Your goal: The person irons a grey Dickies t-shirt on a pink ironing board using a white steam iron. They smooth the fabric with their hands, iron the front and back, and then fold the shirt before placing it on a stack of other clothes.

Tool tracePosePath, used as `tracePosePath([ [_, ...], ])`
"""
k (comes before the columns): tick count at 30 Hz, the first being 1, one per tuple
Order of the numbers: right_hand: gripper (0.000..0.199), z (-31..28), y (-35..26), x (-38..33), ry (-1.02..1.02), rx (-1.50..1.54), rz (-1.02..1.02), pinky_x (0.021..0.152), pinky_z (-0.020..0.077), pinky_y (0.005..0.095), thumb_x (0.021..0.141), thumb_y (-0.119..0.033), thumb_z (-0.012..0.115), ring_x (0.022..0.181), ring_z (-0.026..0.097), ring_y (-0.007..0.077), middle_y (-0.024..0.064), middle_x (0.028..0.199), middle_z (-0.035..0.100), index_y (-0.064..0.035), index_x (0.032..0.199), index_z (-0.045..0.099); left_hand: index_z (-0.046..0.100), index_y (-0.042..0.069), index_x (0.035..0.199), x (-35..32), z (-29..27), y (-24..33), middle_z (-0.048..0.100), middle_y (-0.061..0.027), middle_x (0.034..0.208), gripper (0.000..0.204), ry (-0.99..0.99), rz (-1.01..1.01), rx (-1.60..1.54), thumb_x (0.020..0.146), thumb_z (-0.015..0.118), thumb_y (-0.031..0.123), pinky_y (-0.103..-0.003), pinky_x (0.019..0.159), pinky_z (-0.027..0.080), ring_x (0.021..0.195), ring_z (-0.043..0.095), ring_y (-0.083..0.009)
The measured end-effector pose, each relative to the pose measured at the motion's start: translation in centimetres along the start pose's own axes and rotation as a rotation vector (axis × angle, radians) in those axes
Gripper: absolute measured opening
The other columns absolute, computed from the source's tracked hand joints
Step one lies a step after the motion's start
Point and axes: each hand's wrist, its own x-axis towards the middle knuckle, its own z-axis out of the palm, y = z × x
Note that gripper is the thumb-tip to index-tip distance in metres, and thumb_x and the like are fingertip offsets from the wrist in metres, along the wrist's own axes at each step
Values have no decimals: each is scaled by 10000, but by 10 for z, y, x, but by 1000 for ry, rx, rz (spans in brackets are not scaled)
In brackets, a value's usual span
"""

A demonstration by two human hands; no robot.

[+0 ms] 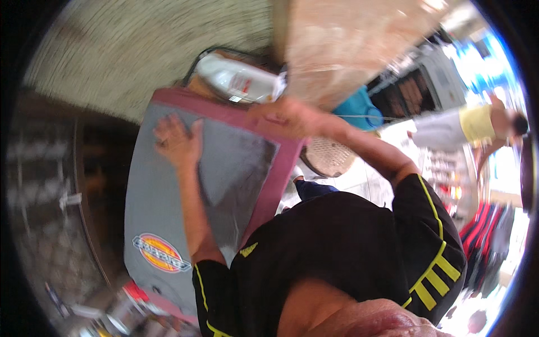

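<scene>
A large grey panel with a maroon border [224, 126] lies in front of me, and it carries an orange, yellow and blue oval sticker [160, 253]. My left hand [178, 140] rests flat on its grey surface near the far left, fingers spread. My right hand [286, 117] is over the maroon edge at the far right of the panel. Motion smears its fingers, so what they hold, if anything, is hidden. Just beyond that hand, a white bottle with a red-marked label [238, 80] lies on its side in a dark-rimmed tray [191, 70].
A brown box-like surface [342, 45] stands beyond the bottle. To the right are a blue bucket [359, 109] and a round woven-looking seat [330, 157]. Another person in a yellow top [476, 126] is farther right, near hanging clothes [485, 236]. Dark shelving [45, 185] runs along the left.
</scene>
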Motion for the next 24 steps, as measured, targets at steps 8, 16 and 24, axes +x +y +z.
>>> tracePosePath([
  [8,371,-36,38,118,157,-576,114,836,508,477,968,-333,566,932,638,443,271,976,655,24,1054,623,369,113,1493,-152,-74,99,248,-184,1585,802,-173,236,-375,887,548,607,-675,1106,172,1456,193,-443],
  [16,358,-26,76,134,6,114,489,491,402,248,982,-386,588,547,502,70,14,688,561,-30,945,585,517,163,1397,-193,-67,124,325,-57,1570,542,-80,258,-494,914,602,395,-590,1142,220,1472,231,-306],
  [24,470,-8,-12,147,-277,-179,101,710,535,300,974,-420,589,790,659,165,88,950,694,-71,1288,600,553,65,1365,-213,-56,123,412,-100,1520,463,-102,447,-588,949,456,244,-433,1198,199,1453,296,-278],
])
